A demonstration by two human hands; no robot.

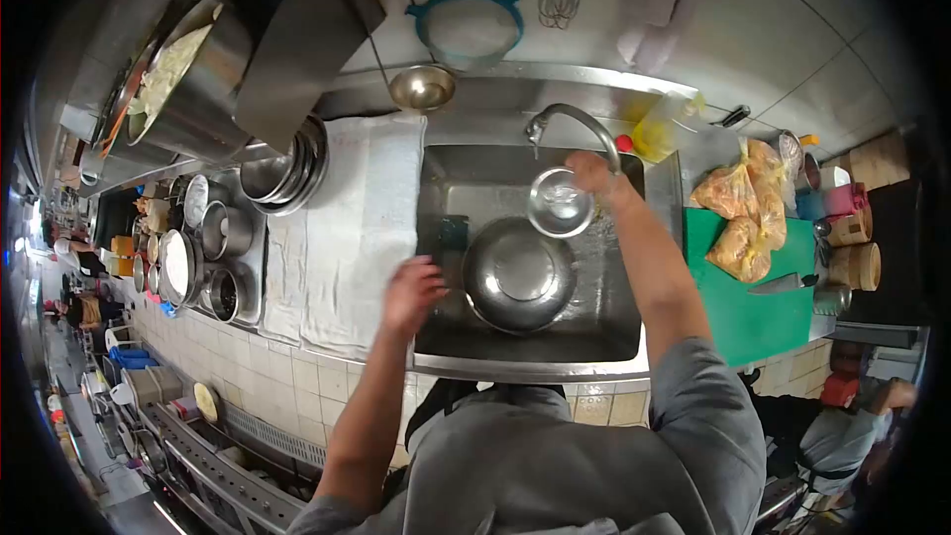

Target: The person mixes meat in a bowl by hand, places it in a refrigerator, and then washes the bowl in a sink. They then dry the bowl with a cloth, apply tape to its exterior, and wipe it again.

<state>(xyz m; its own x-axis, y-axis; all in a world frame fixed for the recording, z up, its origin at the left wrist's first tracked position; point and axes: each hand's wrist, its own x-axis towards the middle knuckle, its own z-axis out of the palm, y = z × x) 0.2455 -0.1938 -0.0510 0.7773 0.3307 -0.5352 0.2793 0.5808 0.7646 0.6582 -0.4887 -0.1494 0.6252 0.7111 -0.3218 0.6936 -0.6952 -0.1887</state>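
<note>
right hand (pixel 592 175) pinches a small bowl's (pixel 561 204) rim, seemingly to catch tap (pixel 578 114) water; left hand (pixel 414 294) is empty, fingers loosely curled.

The shirt (pixel 575 456) is grey and creased, its short sleeves (pixel 705 391) ending near the elbows. Forearms (pixel 365 391), left hand (pixel 409 295) and right hand (pixel 592 176) are bare. Black cloth (pixel 433 404) shows beyond the shirt.

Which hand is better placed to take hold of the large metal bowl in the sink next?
Probably the left hand: it looks empty and hovers beside the large bowl, while the right hand holds the small bowl near the faucet.
</note>
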